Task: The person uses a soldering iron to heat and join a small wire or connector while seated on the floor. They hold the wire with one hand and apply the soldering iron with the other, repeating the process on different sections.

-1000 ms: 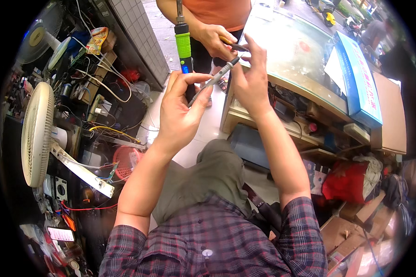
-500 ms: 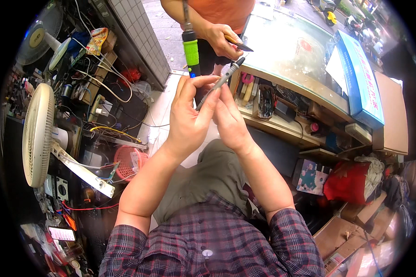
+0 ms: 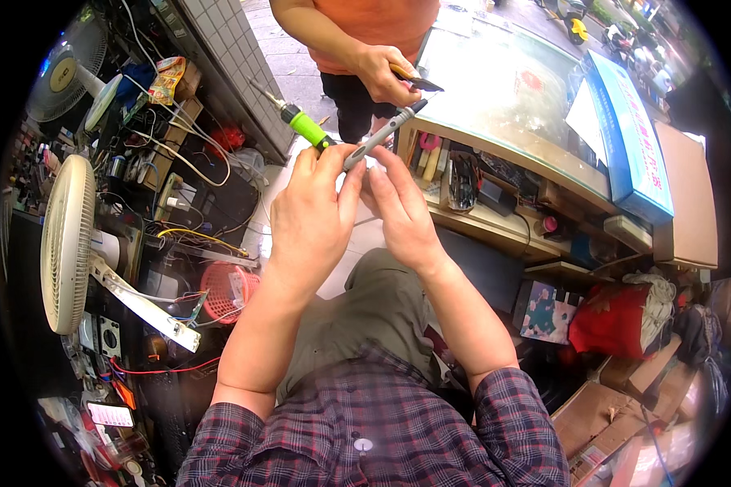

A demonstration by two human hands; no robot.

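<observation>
Raised before my lap, my left hand (image 3: 313,207) has its fingers closed round the butt of a soldering iron (image 3: 309,127) with a bright green handle. Its metal tip points up and left. A grey pen-shaped tool (image 3: 390,131) with a black end slants up to the right, its lower end caught at my left thumb and forefinger. Close against it is my right hand (image 3: 406,219), fingers drawn together and meeting the left fingertips; what they pinch is hidden. Beyond, another person's hand (image 3: 384,75) grips a yellow-handled tool (image 3: 414,79) with a dark pointed blade.
A glass-topped counter (image 3: 487,89) stands ahead right, with a blue box (image 3: 625,138) on it and tools on its shelf. To the left are a white fan (image 3: 67,243), tangled cables and a pink basket (image 3: 230,290). Cardboard boxes (image 3: 601,406) lie at lower right.
The soldering iron has swung from upright to leaning left. The grey tool and both my hands have dropped slightly and shifted left; the other person's hand moved slightly left.
</observation>
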